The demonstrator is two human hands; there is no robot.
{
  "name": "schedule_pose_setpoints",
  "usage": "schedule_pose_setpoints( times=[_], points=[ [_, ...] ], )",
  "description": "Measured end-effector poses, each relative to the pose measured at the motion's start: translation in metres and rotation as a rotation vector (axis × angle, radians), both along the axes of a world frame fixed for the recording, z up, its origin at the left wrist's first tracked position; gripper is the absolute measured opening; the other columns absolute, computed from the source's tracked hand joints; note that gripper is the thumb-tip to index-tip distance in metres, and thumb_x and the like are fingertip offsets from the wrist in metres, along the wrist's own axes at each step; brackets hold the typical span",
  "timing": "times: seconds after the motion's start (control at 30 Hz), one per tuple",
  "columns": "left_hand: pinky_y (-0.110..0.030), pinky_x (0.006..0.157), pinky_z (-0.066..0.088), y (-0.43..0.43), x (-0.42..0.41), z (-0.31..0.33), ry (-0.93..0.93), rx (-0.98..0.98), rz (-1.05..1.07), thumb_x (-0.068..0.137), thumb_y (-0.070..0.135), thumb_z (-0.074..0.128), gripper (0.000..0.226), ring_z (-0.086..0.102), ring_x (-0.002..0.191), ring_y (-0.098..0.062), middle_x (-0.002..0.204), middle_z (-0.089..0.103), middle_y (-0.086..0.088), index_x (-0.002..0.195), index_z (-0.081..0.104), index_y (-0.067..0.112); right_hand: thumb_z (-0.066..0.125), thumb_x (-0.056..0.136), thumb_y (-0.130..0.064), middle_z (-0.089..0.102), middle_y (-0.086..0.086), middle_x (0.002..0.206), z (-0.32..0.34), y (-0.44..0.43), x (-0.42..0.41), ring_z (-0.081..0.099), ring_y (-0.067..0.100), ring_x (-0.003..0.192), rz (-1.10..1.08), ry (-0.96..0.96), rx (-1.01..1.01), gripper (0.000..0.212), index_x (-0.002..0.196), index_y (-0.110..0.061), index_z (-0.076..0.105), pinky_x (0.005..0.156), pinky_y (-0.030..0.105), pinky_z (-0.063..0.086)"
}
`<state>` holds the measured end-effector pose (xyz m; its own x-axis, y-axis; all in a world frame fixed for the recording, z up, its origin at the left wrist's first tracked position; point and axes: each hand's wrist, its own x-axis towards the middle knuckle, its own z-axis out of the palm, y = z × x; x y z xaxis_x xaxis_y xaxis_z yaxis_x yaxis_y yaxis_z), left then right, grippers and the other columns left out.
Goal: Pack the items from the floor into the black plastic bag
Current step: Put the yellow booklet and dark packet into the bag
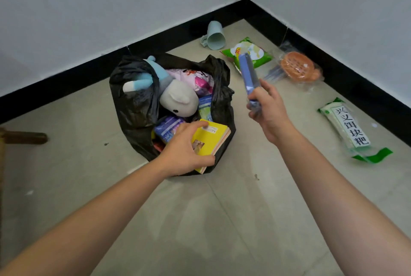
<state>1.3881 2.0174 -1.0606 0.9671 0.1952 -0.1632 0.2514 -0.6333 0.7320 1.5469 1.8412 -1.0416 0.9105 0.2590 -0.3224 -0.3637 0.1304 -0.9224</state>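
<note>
The black plastic bag (135,106) stands open on the floor, holding a white and blue plush toy (178,97), pink and purple packets and more. My left hand (184,149) grips a yellow book (211,137) at the bag's near rim, half inside. My right hand (266,108) holds a long blue flat object (248,71) in the air, just right of the bag. On the floor lie a pale green cup (214,35) on its side, a green snack packet (258,53), an orange item in clear wrap (298,65) and a white-green food pack (351,129).
Two white walls with black skirting meet in a corner behind the bag. A dark wooden furniture leg (24,137) juts in at the left edge. The floor is beige tile.
</note>
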Motion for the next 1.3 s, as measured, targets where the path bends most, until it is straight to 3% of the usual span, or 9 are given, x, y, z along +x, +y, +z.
schedule_pose_setpoints(
  times=[0.37,0.47,0.7,0.83,0.93,1.0,1.1,1.2,1.3],
  points=[
    [-0.047,0.099,0.037,0.056,0.016,0.004,0.11,0.559,-0.085,0.055,0.041,0.078,0.092,0.033,0.131,-0.024,0.145,0.035,0.009,0.138,0.037,0.04,0.062,0.072,-0.023,0.06,0.006,0.109,0.058,0.028,-0.023,0.065,0.02,0.091,0.15,-0.073,0.257,0.064,0.135,-0.017,0.05,0.078,0.032,0.055],
    [-0.05,0.105,0.033,0.069,0.018,-0.001,0.123,0.513,-0.033,0.061,0.037,0.079,0.086,0.03,0.136,-0.028,0.149,0.032,0.002,0.139,0.042,0.042,0.061,0.069,-0.019,0.066,0.002,0.101,0.061,0.041,-0.033,0.065,0.022,0.093,0.219,-0.082,0.21,0.053,0.121,-0.026,0.052,0.078,0.034,0.053],
    [-0.039,0.112,0.032,0.096,0.012,0.014,0.071,0.479,0.049,0.061,0.048,0.087,0.087,0.034,0.137,-0.03,0.148,0.038,-0.009,0.138,0.052,0.027,0.069,0.067,-0.024,0.065,0.003,0.113,0.034,0.061,-0.048,0.066,0.028,0.11,0.412,-0.214,-0.018,0.055,0.119,-0.032,0.052,0.096,0.047,0.055],
    [-0.04,0.088,0.051,0.098,0.002,0.041,-0.44,0.649,0.133,0.074,0.05,0.076,0.05,0.053,0.11,-0.021,0.116,0.057,-0.001,0.114,0.068,0.021,0.069,0.061,-0.04,0.064,-0.002,0.11,0.019,0.073,-0.048,0.065,0.006,0.088,0.491,-0.298,-0.098,0.057,0.115,-0.046,0.05,0.078,0.03,0.055],
    [-0.034,0.087,0.045,0.106,-0.002,0.052,-0.726,0.759,0.288,0.078,0.055,0.074,0.055,0.052,0.106,-0.026,0.115,0.057,-0.01,0.114,0.065,0.015,0.068,0.067,-0.041,0.058,-0.013,0.112,0.003,0.075,-0.052,0.061,-0.004,0.091,0.555,-0.466,-0.253,0.055,0.116,-0.049,0.045,0.078,0.016,0.049],
    [-0.04,0.099,0.037,0.114,-0.004,0.055,-0.625,0.865,0.438,0.078,0.053,0.071,0.065,0.043,0.122,-0.031,0.133,0.047,-0.015,0.131,0.053,0.019,0.065,0.066,-0.046,0.053,-0.014,0.119,-0.005,0.072,-0.055,0.054,-0.006,0.101,0.626,-0.643,-0.42,0.059,0.119,-0.05,0.041,0.082,0.009,0.041],
    [-0.048,0.106,0.036,0.125,-0.007,0.052,-0.305,0.758,0.578,0.082,0.044,0.069,0.073,0.039,0.13,-0.034,0.143,0.04,-0.015,0.145,0.037,0.023,0.063,0.067,-0.048,0.047,-0.007,0.131,-0.013,0.069,-0.054,0.048,0.009,0.118,0.77,-0.874,-0.639,0.069,0.132,-0.038,0.043,0.096,0.023,0.042],
    [-0.039,0.079,0.05,0.128,-0.008,0.047,-0.281,0.546,0.569,0.094,0.028,0.058,0.033,0.062,0.097,-0.027,0.108,0.067,-0.006,0.125,0.059,0.018,0.063,0.074,-0.044,0.042,0.004,0.145,-0.017,0.073,-0.052,0.041,0.024,0.132,0.906,-1.005,-0.834,0.074,0.144,-0.027,0.045,0.111,0.037,0.038],
    [-0.032,0.064,0.044,0.121,-0.008,0.044,-0.349,0.547,0.571,0.096,0.026,0.054,0.022,0.059,0.075,-0.019,0.09,0.068,-0.002,0.115,0.062,0.02,0.061,0.088,-0.035,0.032,0.015,0.152,-0.02,0.084,-0.054,0.034,0.035,0.138,0.882,-1.125,-0.958,0.067,0.15,-0.021,0.042,0.114,0.046,0.034]
  ],
)
